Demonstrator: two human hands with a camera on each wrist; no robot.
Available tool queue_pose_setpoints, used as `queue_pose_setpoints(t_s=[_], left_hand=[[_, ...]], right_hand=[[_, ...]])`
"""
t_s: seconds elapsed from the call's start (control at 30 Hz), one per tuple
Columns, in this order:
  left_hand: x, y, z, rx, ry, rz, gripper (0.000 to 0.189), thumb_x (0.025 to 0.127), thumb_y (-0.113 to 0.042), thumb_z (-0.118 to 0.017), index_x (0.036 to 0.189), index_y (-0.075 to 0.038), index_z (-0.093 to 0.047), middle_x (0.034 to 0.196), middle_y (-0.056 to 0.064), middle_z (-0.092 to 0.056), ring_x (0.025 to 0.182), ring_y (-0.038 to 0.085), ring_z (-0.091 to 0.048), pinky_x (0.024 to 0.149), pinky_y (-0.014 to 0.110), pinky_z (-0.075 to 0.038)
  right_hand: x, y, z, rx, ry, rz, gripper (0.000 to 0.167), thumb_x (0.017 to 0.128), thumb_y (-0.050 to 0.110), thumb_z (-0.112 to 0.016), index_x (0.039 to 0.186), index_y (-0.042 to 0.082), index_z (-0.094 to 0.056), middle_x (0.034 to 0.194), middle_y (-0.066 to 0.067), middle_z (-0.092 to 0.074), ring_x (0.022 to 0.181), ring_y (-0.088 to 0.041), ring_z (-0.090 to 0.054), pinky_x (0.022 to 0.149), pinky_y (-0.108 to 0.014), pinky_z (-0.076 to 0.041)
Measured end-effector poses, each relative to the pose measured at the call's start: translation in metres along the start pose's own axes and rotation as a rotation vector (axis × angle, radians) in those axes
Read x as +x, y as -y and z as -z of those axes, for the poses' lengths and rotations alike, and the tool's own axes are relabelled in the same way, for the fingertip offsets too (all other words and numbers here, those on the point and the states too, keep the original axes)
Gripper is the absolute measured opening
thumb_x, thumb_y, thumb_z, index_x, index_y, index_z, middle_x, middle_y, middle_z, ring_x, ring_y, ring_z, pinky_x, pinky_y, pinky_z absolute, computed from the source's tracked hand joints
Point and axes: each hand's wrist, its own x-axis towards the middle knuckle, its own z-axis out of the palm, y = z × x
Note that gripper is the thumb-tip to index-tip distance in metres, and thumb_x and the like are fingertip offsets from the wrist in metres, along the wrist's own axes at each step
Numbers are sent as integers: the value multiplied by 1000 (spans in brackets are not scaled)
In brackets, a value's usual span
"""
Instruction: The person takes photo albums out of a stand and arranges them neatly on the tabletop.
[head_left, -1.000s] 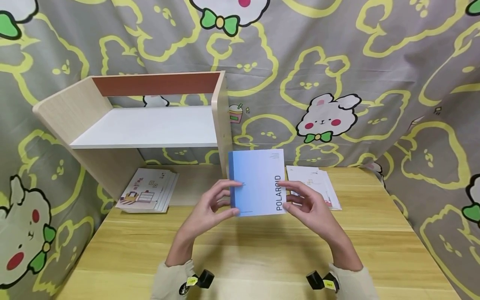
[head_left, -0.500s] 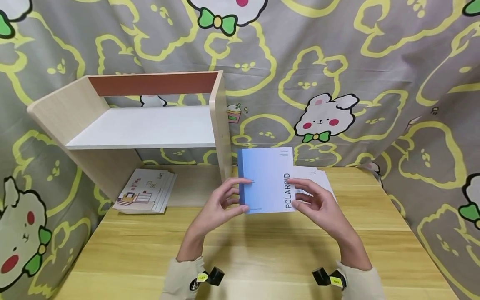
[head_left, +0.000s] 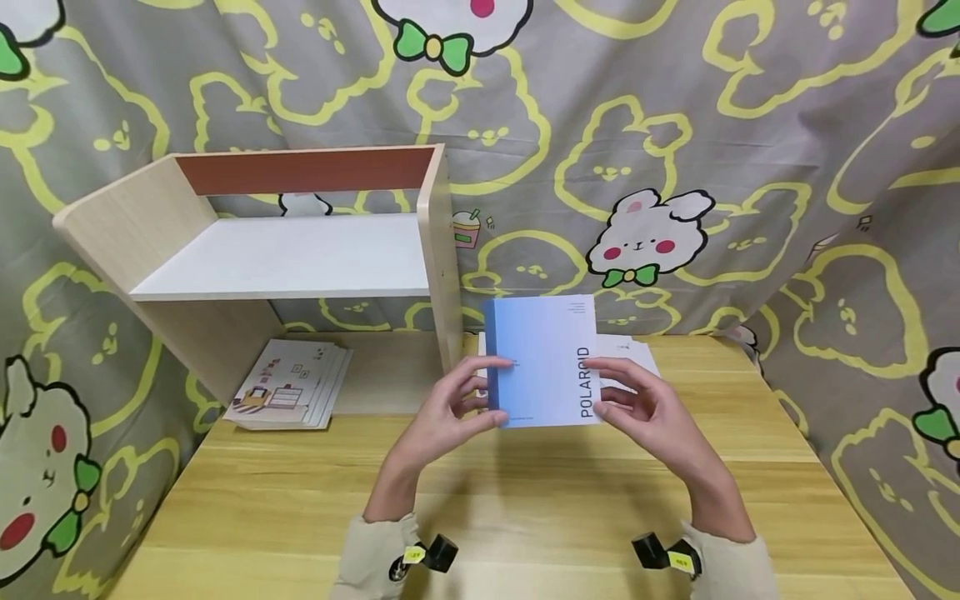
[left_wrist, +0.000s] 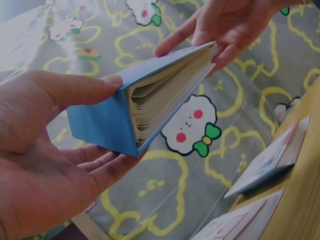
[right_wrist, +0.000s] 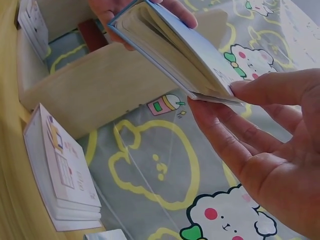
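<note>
Both hands hold a blue photo album (head_left: pixel 543 358) lettered POLAROID above the table, its cover facing the head camera. My left hand (head_left: pixel 453 410) grips the darker spine side, thumb and fingers on opposite covers. My right hand (head_left: pixel 651 408) pinches the opposite edge. In the left wrist view, the album (left_wrist: pixel 102 122) shows a broad spine, and its pages spread slightly between the covers. The right wrist view shows the album's free edge (right_wrist: pixel 220 96) between my right thumb and fingertips. Behind the album, white printed albums (head_left: pixel 637 354) lie on the table, partly hidden by it and the right hand.
A wooden shelf unit (head_left: pixel 438 250) with a white middle board (head_left: pixel 292 257) stands at the back left. White albums with drawings (head_left: pixel 288 383) lie stacked in its lower compartment. A patterned curtain (head_left: pixel 525 108) hangs behind the wooden table (head_left: pixel 525 500).
Both hands have moved a little to the right with the album, keeping their grip. More of the white albums on its left side shows from behind; less shows on the right.
</note>
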Motion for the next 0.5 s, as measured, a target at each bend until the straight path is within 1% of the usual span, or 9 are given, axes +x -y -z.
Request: queue_pose_setpoints(t_s=[0.27, 0.5], left_hand=[[2, -1, -3, -9, -2, 17, 60, 90, 6, -74, 144, -11, -54, 153, 8, -46, 115, 33, -63, 98, 46, -55], [4, 2, -7, -6, -1, 18, 60, 91, 5, -74, 144, -12, -54, 153, 7, -45, 116, 31, -63, 99, 44, -55]], right_hand=[[-2, -1, 3, -16, -5, 10, 52, 96, -12, -62, 145, 0, -52, 150, -11, -49, 117, -19, -65, 93, -27, -56], [-4, -1, 6, -32, -5, -3, 51, 97, -11, -62, 145, 0, -52, 152, -10, -47, 118, -18, -64, 93, -26, -56]])
